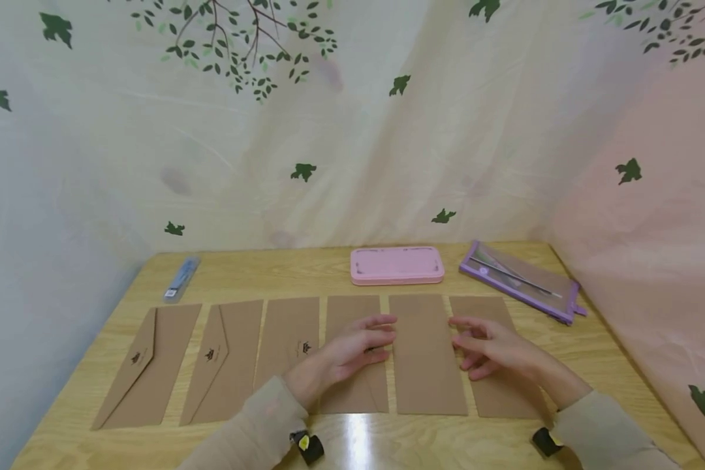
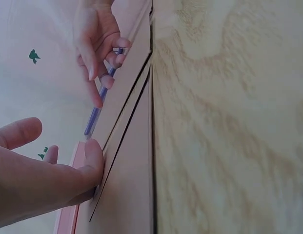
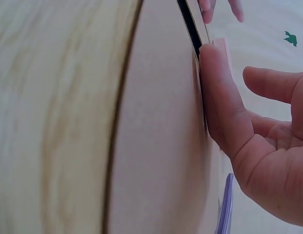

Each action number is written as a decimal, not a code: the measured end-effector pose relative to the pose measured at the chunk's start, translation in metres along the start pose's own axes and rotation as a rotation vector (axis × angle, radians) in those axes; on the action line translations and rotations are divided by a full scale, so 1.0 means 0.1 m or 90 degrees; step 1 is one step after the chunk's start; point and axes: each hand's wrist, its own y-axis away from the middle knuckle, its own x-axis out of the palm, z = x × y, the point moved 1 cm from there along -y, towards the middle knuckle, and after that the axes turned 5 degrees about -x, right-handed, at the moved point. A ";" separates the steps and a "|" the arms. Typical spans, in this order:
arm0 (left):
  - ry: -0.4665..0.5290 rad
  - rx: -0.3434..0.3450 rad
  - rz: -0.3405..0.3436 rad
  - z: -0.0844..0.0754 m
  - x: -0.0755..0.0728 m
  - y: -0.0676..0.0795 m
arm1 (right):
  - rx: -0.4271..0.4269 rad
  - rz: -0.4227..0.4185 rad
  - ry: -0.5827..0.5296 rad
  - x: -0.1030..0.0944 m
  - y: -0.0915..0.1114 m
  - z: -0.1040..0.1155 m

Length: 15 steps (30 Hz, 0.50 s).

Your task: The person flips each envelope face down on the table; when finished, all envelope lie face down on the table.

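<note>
Wood table: fifth envelope from left lies flat between left hand and right hand, long axis fore-aft, a hand at each long edge, neither clearly nearer, fingers loosely spread, gripping nothing.

Six envelopes lie in a row on the table, a case and pouch behind.

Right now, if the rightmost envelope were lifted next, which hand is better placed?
Probably the right hand: it is over the rightmost envelope, while the left hand is over the fourth envelope from the left, with the fifth envelope between them.
</note>
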 end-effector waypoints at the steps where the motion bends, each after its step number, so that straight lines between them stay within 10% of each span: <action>1: 0.006 -0.001 -0.001 0.00 0.00 0.00 | 0.001 -0.002 -0.001 0.00 0.00 0.00; 15: 0.040 -0.010 0.016 -0.04 -0.03 0.03 | -0.012 -0.017 -0.048 0.04 -0.05 0.06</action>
